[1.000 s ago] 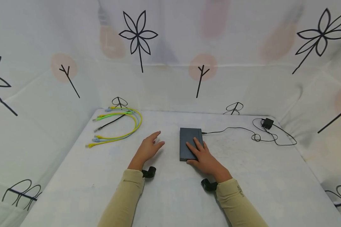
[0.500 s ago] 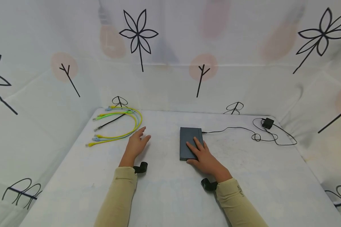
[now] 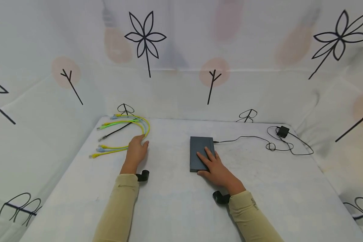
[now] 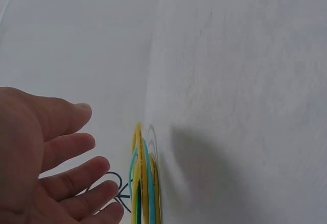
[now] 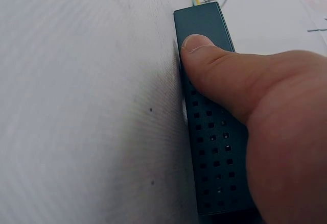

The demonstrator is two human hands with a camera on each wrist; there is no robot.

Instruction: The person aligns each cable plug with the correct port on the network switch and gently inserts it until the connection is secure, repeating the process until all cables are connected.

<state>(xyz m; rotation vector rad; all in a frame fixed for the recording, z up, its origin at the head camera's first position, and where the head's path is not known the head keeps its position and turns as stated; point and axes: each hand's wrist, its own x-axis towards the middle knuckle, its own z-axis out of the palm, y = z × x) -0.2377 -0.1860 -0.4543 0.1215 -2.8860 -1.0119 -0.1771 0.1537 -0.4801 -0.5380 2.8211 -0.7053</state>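
Note:
Several network cables (image 3: 149,127), yellow, light blue, green and black, lie in a curved bundle at the far left of the table. My left hand (image 3: 134,152) is at the bundle's right-hand bend and covers part of it in the head view. In the left wrist view its loosely bent fingers (image 4: 84,178) are beside the cables (image 4: 144,183), with a gap visible between. My right hand (image 3: 219,172) rests on a flat dark grey box (image 3: 198,146) resembling a network switch, fingers spread over its top. The right thumb (image 5: 204,55) presses against the box's side, which has rows of small holes.
From the box's right side a thin black cord (image 3: 240,137) runs to a black power adapter (image 3: 282,131) at the back right, with loops of cord around it. White cloth (image 3: 175,208) covers the table. Printed white walls (image 3: 181,94) stand behind and at both sides.
My left hand has moved left, from the open table near the box to the cable bundle. The right hand stays on the box, which has not moved.

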